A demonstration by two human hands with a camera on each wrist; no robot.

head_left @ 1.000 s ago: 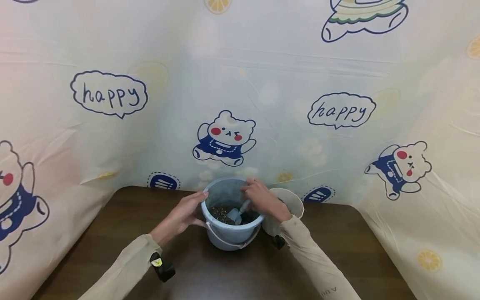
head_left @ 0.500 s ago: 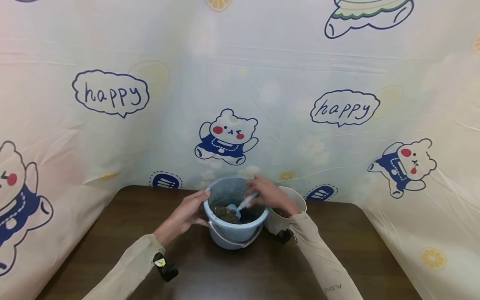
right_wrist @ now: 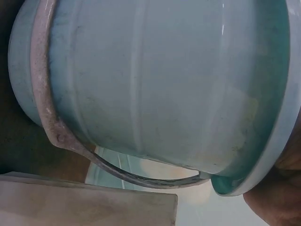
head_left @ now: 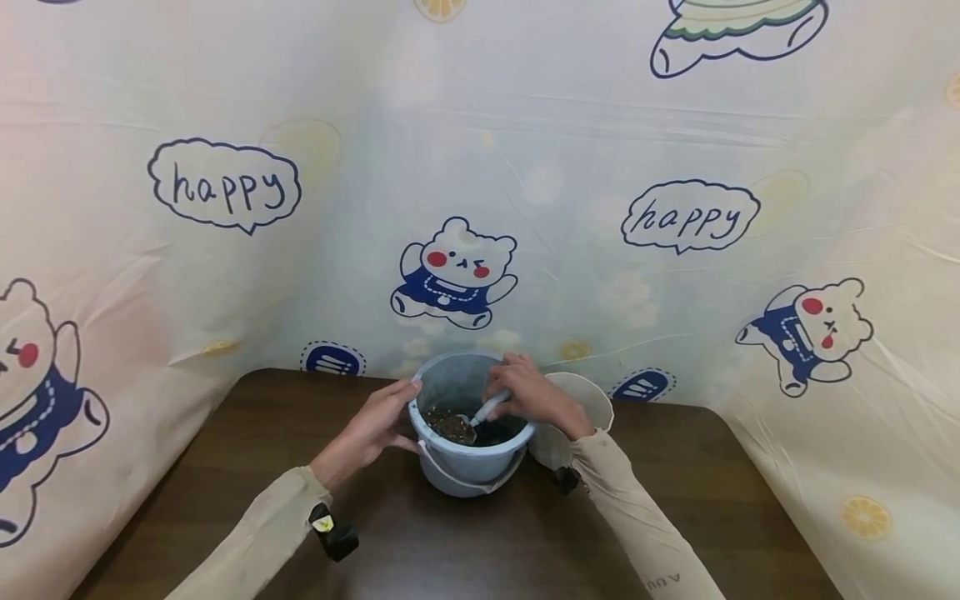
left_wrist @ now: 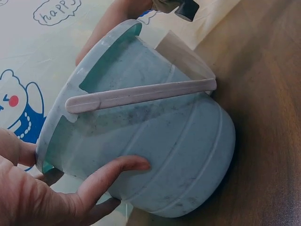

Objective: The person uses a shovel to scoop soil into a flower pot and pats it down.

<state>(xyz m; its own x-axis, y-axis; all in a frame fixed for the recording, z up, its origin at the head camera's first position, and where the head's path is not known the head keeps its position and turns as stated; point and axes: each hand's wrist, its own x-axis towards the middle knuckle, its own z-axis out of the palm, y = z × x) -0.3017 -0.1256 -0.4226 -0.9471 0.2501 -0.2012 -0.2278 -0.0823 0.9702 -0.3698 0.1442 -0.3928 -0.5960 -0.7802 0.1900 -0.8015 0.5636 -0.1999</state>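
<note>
A light blue bucket (head_left: 453, 477) stands on the table with its pale handle (left_wrist: 141, 95) hanging down across its side. My left hand (head_left: 371, 429) holds the bucket's left side; in the left wrist view the thumb (left_wrist: 113, 176) lies along the outer wall while the other fingers reach the rim. Inside, my right hand (head_left: 528, 392) grips a small blue trowel (head_left: 491, 406) by its handle. The trowel's blade is in brown soil (head_left: 447, 425) heaped at the left of the bucket. In the right wrist view the bucket wall (right_wrist: 183, 70) hides most of that hand.
Just right of the bucket stands a white pot (head_left: 592, 402), partly behind my right wrist. The dark wooden table (head_left: 660, 500) ends at a printed cloth backdrop (head_left: 555, 275) with bears and "happy" bubbles, which also rises at both sides.
The trowel's blade has shifted within the soil and the right hand has tilted and moved slightly with it. Brown soil now covers more of the blade. The left hand keeps its place on the bucket.
</note>
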